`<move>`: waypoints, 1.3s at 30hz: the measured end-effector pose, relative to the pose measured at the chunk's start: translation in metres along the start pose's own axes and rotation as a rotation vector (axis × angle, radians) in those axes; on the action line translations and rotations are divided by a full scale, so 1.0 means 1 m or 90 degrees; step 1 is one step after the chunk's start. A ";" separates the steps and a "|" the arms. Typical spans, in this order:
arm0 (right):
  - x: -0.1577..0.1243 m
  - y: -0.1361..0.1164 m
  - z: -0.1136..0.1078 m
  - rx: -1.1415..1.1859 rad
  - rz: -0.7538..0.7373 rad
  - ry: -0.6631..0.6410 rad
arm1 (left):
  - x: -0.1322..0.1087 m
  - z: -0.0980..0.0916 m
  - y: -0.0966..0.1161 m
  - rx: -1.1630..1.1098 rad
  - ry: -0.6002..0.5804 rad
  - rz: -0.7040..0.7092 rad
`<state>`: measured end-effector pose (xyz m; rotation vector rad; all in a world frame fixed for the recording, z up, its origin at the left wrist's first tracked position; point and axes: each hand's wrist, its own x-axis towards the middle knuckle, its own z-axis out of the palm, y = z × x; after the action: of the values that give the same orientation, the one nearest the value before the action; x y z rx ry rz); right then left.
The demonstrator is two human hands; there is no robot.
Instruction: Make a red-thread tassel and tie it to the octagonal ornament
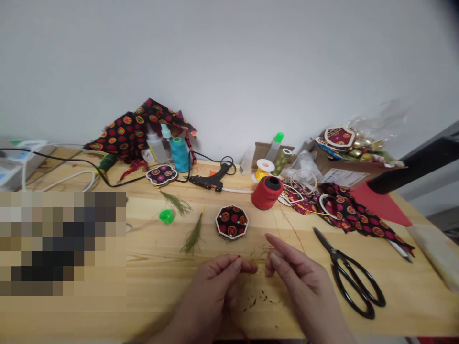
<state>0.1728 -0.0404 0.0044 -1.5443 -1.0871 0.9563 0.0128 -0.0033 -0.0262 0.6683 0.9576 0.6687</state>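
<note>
My left hand is closed in a pinch, with a speck of red thread showing at its thumb tip. More red strand hangs below that palm. Close by on the right, my right hand pinches thumb against fingers; a thin reddish strand shows beside it, but what lies between the fingertips is too small to make out. Just beyond both hands lies an octagonal framed fabric piece with a dark red-dotted pattern. Large black-handled scissors rest to the right of my right hand. A red thread spool stands farther back.
Green tassels, a green cap and a flower-shaped framed piece lie left of centre. Behind them are a glue gun and a teal thread cone. Patterned cloth and a filled cardboard box occupy the right.
</note>
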 end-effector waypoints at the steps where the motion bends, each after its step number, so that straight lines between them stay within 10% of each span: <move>1: 0.000 0.004 0.005 0.046 0.033 0.004 | 0.000 0.001 0.000 0.001 -0.001 0.000; 8: -0.005 0.020 0.018 0.193 0.107 0.049 | -0.002 0.004 0.001 -0.004 0.010 0.000; 24: -0.020 0.025 0.023 -0.007 0.047 -0.034 | -0.006 0.004 0.008 -0.089 0.008 0.048; 31: -0.006 0.015 0.005 -0.119 -0.146 0.057 | -0.009 0.002 0.006 0.049 -0.002 0.113; 39: 0.002 0.008 0.011 0.132 0.069 -0.115 | -0.013 0.003 0.011 0.276 -0.063 0.162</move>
<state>0.1649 -0.0362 -0.0061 -1.3770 -1.0011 1.2622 0.0081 -0.0072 -0.0102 1.2111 0.9420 0.6482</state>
